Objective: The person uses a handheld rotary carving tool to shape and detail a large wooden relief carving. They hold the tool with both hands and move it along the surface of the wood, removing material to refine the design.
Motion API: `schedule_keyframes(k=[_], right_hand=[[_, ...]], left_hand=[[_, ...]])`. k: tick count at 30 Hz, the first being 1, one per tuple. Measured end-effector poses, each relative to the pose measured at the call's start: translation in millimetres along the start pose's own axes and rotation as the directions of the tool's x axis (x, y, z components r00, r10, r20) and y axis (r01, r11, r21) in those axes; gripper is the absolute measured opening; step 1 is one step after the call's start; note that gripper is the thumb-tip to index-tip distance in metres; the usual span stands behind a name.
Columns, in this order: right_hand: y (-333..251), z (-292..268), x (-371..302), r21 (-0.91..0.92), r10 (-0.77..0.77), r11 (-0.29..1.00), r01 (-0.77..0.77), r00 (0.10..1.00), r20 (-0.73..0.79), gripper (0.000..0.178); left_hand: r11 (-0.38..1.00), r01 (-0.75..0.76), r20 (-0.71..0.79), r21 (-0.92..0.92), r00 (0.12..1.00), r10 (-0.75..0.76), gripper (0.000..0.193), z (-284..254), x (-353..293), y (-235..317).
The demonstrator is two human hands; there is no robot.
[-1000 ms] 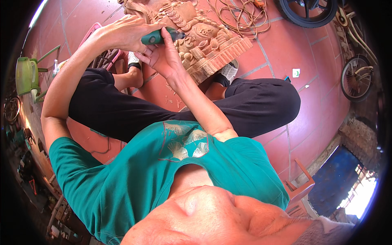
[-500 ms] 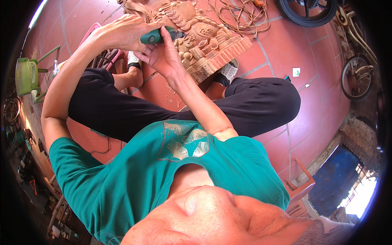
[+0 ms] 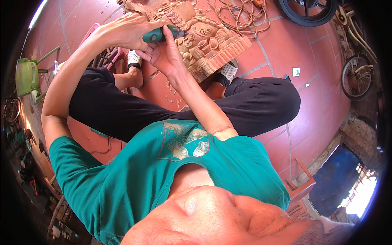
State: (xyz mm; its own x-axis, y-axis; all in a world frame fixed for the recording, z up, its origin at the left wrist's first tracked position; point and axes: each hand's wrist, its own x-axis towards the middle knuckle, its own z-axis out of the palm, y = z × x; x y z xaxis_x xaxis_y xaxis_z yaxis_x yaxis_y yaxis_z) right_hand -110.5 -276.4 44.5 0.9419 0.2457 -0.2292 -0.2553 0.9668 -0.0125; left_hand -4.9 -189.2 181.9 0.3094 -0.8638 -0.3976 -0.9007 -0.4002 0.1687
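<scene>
My left hand point(image 3: 130, 30) is closed on the back part of a green and black rotary tool point(image 3: 153, 36), wrist bent. My right hand point(image 3: 166, 57) supports the same tool from the near side, its thumb laid over the body and its fingers curled below. The tool's dark front end points right, against or just above a brown wood carving point(image 3: 204, 38) with raised round and leaf-like shapes. Contact at the tip is too small to make out. The carving lies on the floor between my feet, and small wood chips point(image 3: 169, 98) are scattered on its near side.
An orange cord point(image 3: 245, 20) lies coiled beyond the carving. A black wheel point(image 3: 308, 12) is at the far right, with a spoked bicycle wheel point(image 3: 356, 77) nearer. At left stand a green plastic chair point(image 3: 27, 77) and a pink-rimmed basket point(image 3: 108, 57) of dark tools.
Both hands and the rotary tool have shifted slightly right along the carving. The grip looks the same, and the carving has stayed put.
</scene>
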Motion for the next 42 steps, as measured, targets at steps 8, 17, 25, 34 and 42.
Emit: schedule_keyframes(k=[8, 17, 25, 34, 42], right_hand=[[-1, 2, -2, 0.004, -0.012, 1.000, 0.012, 1.000, -0.001, 0.057], [0, 3, -2, 0.012, 0.000, 1.000, 0.000, 1.000, 0.003, 0.057], [-1, 2, -5, 0.034, -0.007, 0.999, 0.006, 1.000, 0.015, 0.057], [-2, 6, -6, 0.024, -0.006, 1.000, 0.006, 1.000, 0.002, 0.055], [-2, 3, -8, 0.046, -0.008, 0.999, 0.007, 1.000, 0.006, 0.058]], left_hand=[[0.999, -0.029, -0.016, 0.016, 0.999, 0.029, 0.089, 2, 3, -2], [1.000, 0.015, 0.002, -0.005, 1.000, -0.015, 0.092, -2, 0, 4], [0.999, 0.016, -0.013, 0.037, 1.000, -0.015, 0.083, -7, 0, 11], [1.000, -0.012, -0.025, 0.023, 1.000, 0.013, 0.094, -2, 1, 6], [0.999, -0.011, 0.000, 0.042, 1.000, 0.011, 0.094, -8, 3, 14]])
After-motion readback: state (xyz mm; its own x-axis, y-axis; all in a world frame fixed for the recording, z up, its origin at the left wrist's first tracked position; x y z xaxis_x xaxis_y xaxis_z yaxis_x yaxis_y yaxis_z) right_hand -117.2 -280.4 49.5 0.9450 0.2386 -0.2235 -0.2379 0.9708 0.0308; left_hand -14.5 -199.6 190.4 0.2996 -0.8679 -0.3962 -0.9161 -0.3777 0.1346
